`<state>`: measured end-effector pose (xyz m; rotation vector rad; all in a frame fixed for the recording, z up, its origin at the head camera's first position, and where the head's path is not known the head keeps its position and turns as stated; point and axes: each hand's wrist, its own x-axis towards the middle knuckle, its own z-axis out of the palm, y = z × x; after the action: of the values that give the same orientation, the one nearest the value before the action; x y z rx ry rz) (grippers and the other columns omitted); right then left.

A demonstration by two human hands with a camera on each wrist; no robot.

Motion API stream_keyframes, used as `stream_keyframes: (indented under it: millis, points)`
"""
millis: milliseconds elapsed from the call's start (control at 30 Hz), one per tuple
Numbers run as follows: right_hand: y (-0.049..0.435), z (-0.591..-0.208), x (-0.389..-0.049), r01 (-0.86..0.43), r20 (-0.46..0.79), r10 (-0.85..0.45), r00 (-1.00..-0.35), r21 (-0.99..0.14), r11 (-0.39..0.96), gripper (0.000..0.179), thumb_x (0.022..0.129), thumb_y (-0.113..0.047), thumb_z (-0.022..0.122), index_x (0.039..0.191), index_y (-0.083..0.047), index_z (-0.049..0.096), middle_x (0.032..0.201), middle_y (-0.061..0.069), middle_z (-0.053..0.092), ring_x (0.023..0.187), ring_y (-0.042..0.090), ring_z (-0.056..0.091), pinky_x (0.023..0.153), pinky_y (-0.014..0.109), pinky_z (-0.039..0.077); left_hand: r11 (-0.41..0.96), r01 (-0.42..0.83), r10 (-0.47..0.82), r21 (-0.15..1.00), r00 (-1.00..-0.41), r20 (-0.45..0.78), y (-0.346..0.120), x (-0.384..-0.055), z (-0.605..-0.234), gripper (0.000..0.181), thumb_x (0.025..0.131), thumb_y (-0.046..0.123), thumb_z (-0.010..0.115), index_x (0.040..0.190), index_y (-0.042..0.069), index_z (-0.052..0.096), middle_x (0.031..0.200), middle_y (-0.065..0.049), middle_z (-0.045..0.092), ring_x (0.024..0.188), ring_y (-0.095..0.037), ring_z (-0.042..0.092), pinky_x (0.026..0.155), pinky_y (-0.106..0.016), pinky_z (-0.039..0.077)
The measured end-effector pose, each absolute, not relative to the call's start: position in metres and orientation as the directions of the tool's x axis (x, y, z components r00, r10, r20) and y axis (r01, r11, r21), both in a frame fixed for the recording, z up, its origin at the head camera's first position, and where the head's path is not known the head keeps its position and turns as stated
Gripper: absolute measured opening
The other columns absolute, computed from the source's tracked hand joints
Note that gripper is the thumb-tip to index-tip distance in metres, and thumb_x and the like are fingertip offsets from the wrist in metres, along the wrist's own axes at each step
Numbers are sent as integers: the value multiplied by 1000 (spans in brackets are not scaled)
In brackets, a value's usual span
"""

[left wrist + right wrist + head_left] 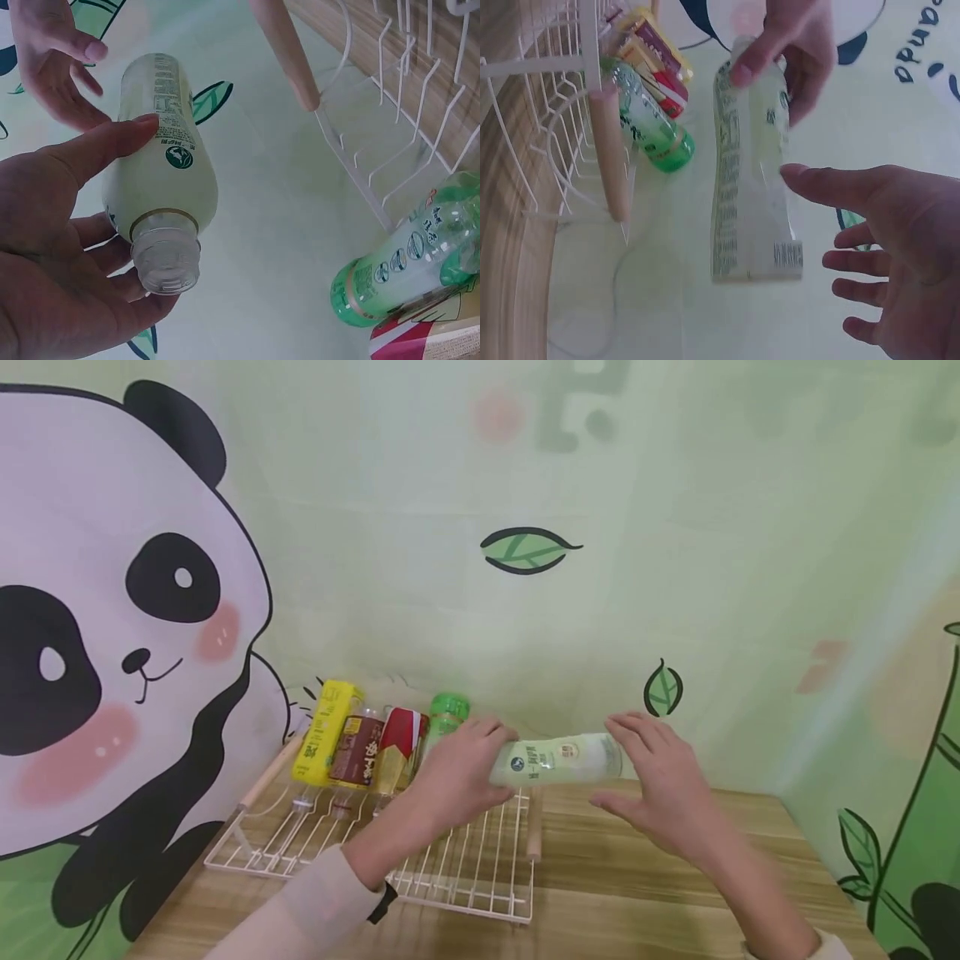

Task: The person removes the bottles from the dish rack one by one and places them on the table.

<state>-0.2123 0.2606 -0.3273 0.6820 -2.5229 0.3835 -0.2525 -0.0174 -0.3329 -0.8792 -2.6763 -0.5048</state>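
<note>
A pale green-white bottle [558, 758] with a clear cap lies sideways in the air above the rack's right side. My left hand [465, 764] grips it near the capped end, thumb across the label in the left wrist view and fingers curled underneath. Its base points toward my right hand [667, 785], whose fingers are spread, with the thumb apart from them. In the right wrist view a gap shows between this hand and the bottle [754, 172]. Below the left forearm stands a white wire rack [465, 877] with wooden handles.
Leaning in the rack are a yellow package [327, 731], a maroon-labelled bottle [358, 750], a red and gold package [401, 743] and a green-capped bottle [450, 708]. The wooden table [637, 893] meets a panda-printed backdrop [420, 568] behind and beside it.
</note>
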Motion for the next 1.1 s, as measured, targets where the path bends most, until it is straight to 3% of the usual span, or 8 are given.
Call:
stream_keyframes:
  millis: [133,433,767,1100]
  points:
    - [245,-335,-218,-570,477,-474,-740,-72,818,90,77,-32,97,148,3,55,148,19,58,139,43,48,110,67,42,755,636,556,157,-749,361,-12,-248,-335,69,79,29,97,138,12,66,132,-2,67,121,-23,60,99,-39,56]
    - [232,-347,-231,-630,403,-532,-745,-163,759,76,79,-22,96,142,2,61,141,14,63,131,36,57,110,55,49,732,678,617,68,-701,358,-8,-243,-339,71,80,34,96,141,15,65,134,-1,67,121,-22,62,99,-36,56]
    - [224,-365,-225,-636,422,-530,-735,-158,756,62,78,-18,96,131,-2,69,125,4,68,117,23,59,99,43,55,704,705,641,89,-684,348,-7,-238,-348,67,80,29,96,138,17,66,138,0,67,122,-21,63,93,-34,59]
    - [229,-365,-223,-658,471,-535,-701,-139,740,57,77,-14,96,126,-4,70,117,1,67,109,18,59,92,39,56,679,725,651,115,-667,363,-4,-239,-348,68,78,33,97,137,18,67,139,0,66,123,-21,63,89,-35,60]
